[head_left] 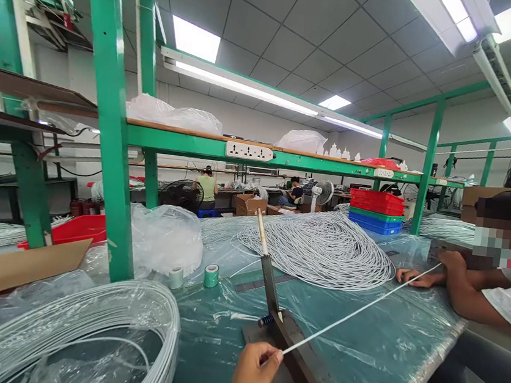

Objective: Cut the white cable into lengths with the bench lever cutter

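Note:
My left hand (253, 375) reaches in at the bottom centre, closed in a pinch on the end of a white cable (352, 313). The cable runs taut up and to the right to a co-worker's hand (414, 277) resting on the table. It passes over the base of a lever cutter (296, 356) just beyond my fingers. The cutter's blade arm (268, 267) stands raised, and nobody holds its handle. My right hand is out of view.
A large coil of white cable (323, 248) lies mid-table and another coil in plastic wrap (83, 325) at the near left. Two tape rolls (211, 275) stand by a green frame post (116, 157). Stacked red and blue trays (375, 211) sit farther back. The co-worker sits at right.

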Demonstrator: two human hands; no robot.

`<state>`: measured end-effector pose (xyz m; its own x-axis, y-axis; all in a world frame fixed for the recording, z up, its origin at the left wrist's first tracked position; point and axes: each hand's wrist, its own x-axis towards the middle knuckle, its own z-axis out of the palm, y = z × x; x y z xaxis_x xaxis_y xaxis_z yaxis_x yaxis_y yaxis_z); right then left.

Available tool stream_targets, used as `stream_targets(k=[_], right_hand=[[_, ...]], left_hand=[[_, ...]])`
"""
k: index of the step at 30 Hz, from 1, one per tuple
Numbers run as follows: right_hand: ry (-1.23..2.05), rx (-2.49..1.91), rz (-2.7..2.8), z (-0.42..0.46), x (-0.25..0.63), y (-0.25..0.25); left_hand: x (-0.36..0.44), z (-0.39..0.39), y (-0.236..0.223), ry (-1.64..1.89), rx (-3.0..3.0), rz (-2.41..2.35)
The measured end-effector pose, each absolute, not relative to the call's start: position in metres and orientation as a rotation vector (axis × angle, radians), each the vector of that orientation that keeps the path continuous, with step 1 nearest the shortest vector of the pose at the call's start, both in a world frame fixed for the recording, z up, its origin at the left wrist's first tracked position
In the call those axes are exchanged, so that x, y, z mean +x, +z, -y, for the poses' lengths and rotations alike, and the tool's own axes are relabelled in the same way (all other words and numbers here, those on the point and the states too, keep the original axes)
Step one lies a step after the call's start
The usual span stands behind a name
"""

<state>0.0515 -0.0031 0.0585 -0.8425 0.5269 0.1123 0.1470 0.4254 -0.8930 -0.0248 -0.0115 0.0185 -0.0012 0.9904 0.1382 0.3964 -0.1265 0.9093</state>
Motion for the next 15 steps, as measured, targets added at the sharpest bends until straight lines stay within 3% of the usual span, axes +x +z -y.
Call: stream_targets(k=[6, 11, 15], right_hand=[[1.421, -0.772, 2.146, -0.003, 0.105, 0.097], [1.166, -1.069, 1.788, -0.102, 0.101, 0.159], [1.224, -1.221, 1.678, -0.179, 0.077, 0.183]], left_hand=[[-0.016, 0.0, -0.006, 1.361, 1.439, -1.397], [-0.014, -0.004, -0.007, 1.384, 1.374, -1.495], [-0.015, -0.009, -0.01, 1.404, 1.35, -1.481]])
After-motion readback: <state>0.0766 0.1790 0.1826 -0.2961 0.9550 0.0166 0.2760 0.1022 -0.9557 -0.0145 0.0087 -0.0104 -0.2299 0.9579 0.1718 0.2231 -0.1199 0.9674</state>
